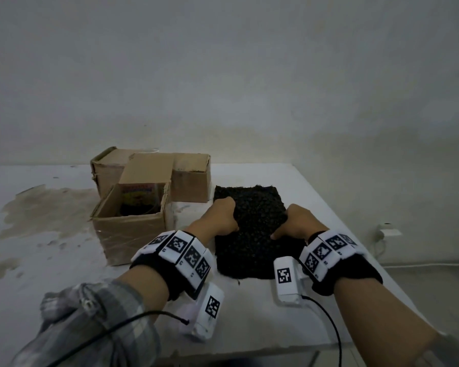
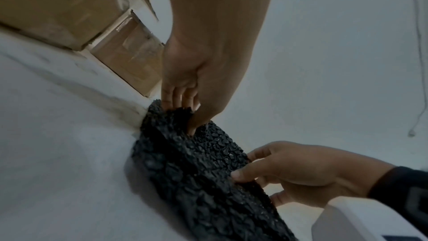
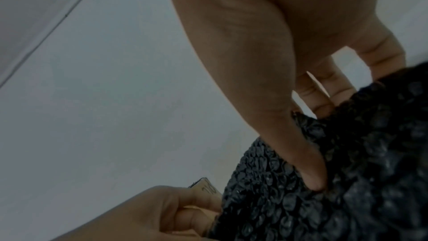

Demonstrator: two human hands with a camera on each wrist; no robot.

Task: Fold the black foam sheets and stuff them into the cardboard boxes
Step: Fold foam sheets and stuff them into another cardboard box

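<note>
A black, bumpy foam sheet [image 1: 252, 234] lies on the white table [image 1: 64, 260], right of the cardboard boxes. My left hand [image 1: 229, 217] grips its left edge and my right hand [image 1: 282, 226] grips its right edge, both about midway along and bunching it up. In the left wrist view the left hand [image 2: 183, 116] pinches the foam [image 2: 197, 180] between thumb and fingers. The right wrist view shows the right hand [image 3: 322, 144] with its thumb pressed into the foam [image 3: 359, 180] and fingers behind the edge. An open cardboard box [image 1: 127, 229] stands just left of the foam.
Two more cardboard boxes [image 1: 191, 181] [image 1: 106, 165] stand behind the open one, whose inside shows a colourful printed item [image 1: 138, 197]. Brownish stains [image 1: 45, 210] mark the table's left side. The table's right edge [image 1: 355, 221] runs close to my right hand.
</note>
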